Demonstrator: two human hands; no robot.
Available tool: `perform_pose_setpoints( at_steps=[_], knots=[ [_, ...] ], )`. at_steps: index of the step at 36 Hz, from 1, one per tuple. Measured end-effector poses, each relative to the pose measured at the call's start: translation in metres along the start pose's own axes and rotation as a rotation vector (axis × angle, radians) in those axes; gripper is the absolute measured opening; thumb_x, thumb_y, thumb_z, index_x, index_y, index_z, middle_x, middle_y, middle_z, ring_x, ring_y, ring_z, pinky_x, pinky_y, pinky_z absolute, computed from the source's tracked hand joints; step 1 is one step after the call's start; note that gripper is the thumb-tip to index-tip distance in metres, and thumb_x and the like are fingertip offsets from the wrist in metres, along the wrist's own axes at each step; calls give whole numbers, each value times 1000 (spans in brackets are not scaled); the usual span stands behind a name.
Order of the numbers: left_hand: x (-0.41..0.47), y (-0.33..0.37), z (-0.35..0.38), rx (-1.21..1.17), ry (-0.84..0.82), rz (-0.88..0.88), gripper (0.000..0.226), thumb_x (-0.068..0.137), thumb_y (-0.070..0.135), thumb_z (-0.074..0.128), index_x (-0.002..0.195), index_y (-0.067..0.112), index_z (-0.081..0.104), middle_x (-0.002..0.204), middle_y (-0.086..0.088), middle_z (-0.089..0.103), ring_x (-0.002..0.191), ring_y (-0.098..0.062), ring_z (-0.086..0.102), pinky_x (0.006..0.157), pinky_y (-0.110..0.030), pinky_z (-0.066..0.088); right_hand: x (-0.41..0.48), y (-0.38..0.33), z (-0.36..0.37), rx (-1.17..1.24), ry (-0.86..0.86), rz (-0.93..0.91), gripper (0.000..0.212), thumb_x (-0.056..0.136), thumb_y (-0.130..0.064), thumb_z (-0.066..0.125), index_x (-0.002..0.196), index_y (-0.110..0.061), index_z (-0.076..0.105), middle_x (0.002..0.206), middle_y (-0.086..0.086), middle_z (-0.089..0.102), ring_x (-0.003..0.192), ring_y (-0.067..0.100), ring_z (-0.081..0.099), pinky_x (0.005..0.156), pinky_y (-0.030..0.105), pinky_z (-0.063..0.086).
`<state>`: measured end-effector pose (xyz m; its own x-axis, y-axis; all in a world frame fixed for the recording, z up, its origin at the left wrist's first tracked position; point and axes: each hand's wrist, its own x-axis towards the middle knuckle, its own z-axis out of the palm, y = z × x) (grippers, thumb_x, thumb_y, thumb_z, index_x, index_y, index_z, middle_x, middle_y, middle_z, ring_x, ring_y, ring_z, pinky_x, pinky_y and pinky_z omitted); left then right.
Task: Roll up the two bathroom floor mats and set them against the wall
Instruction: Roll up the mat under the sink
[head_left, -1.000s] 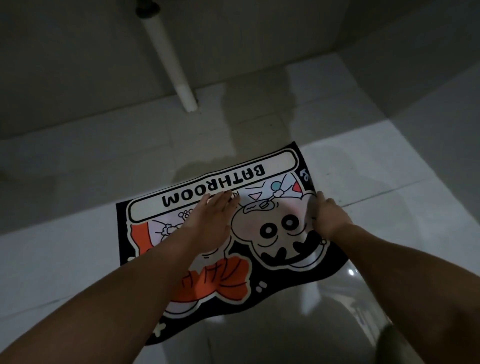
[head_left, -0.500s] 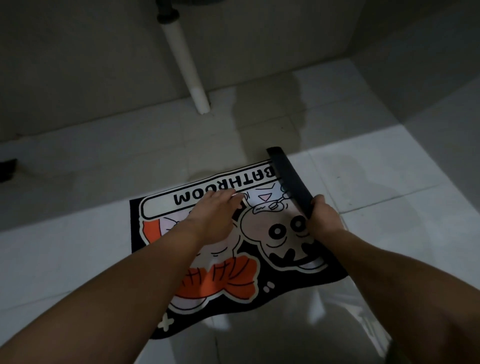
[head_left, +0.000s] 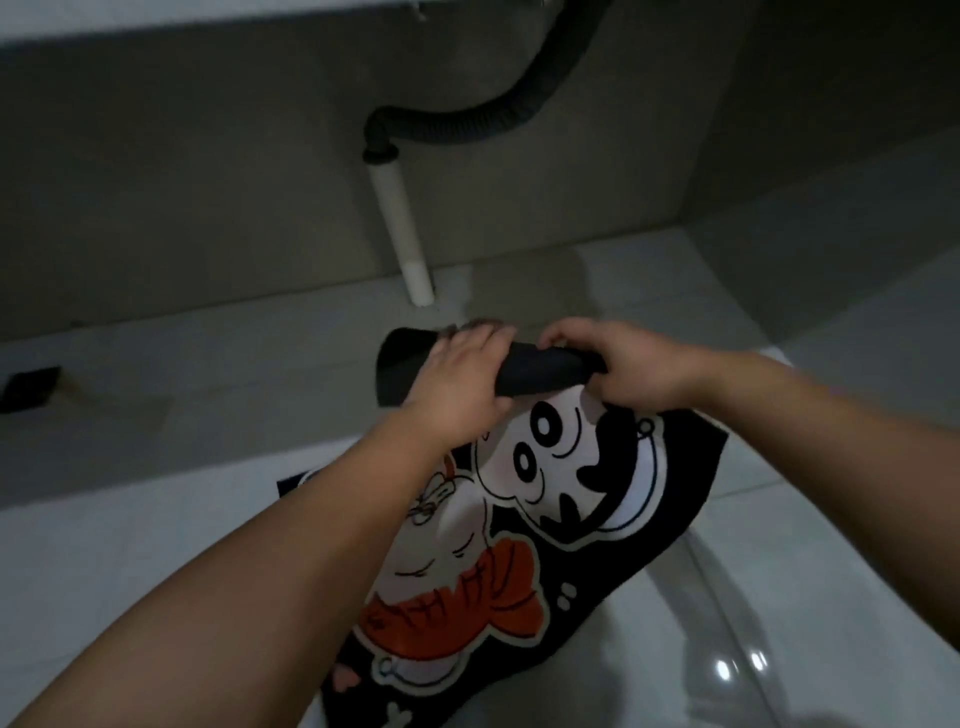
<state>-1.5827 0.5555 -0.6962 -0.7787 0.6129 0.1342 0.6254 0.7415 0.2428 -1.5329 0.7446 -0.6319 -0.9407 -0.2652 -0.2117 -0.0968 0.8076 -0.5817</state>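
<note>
A black bathroom mat (head_left: 566, 499) with a white skull cartoon and an orange figure lies on the pale tiled floor. Its far end is curled over into a short black roll (head_left: 540, 371) that shows the dark underside. My left hand (head_left: 457, 384) presses on the left part of the roll. My right hand (head_left: 634, 364) grips the roll's right end, fingers wrapped over it. The lettered end of the mat is hidden inside the roll. Only one mat is in view.
A white drain pipe (head_left: 402, 244) joined to a black corrugated hose (head_left: 467, 124) comes down to the floor by the grey back wall (head_left: 182, 182). A second wall (head_left: 831, 156) forms a corner at right. A dark floor drain (head_left: 28, 387) sits at left.
The mat's far end has been turned over and rolled toward me, covering the lettering. My left hand moved from the flat mat onto the roll. The view shifted upward.
</note>
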Motion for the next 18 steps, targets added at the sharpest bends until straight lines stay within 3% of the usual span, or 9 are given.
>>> perform_pose_setpoints(
  at_steps=[2, 4, 5, 10, 14, 18],
  knots=[
    [-1, -1, -27, -40, 41, -23, 45, 81, 23, 61, 124, 19, 51, 119, -6, 60, 110, -25, 54, 88, -34, 40, -1, -20, -22, -61, -35, -29, 56, 77, 9, 53, 122, -23, 50, 106, 2, 63, 98, 20, 59, 77, 22, 47],
    [-2, 1, -46, 4, 17, -37, 23, 84, 24, 60, 107, 20, 56, 99, -6, 64, 92, -26, 60, 65, -31, 38, 0, -32, -33, -187, -76, -10, 59, 80, 3, 56, 130, -26, 43, 112, 4, 59, 100, 23, 58, 82, 31, 48],
    [-1, 2, -56, 51, -5, -33, 19, 86, 27, 59, 103, 20, 56, 95, -6, 64, 88, -26, 60, 62, -30, 35, 0, -38, -38, -264, -96, -7, 60, 80, -1, 57, 133, -26, 41, 114, 4, 58, 102, 23, 57, 84, 33, 48],
    [-3, 14, -100, 41, -87, -42, 18, 85, 40, 64, 91, 24, 58, 79, -1, 57, 76, -21, 54, 58, -29, 31, -8, -56, -55, -458, -140, -49, 43, 74, -11, 57, 111, -33, 53, 95, -2, 62, 84, 19, 60, 72, 36, 52],
    [-17, 18, -100, 65, -128, -50, 35, 78, 56, 67, 91, 25, 60, 71, 2, 53, 71, -19, 53, 55, -29, 32, -15, -49, -49, -465, -165, -110, 28, 76, -10, 55, 91, -33, 52, 80, -6, 56, 76, 17, 56, 67, 36, 50],
    [-31, 18, -85, 80, -183, -49, 43, 79, 65, 57, 91, 24, 51, 66, 5, 48, 65, -19, 51, 52, -30, 33, -13, -34, -38, -599, -106, -167, 24, 84, -13, 50, 102, -29, 52, 72, -8, 45, 63, 8, 43, 51, 25, 34]
  ],
)
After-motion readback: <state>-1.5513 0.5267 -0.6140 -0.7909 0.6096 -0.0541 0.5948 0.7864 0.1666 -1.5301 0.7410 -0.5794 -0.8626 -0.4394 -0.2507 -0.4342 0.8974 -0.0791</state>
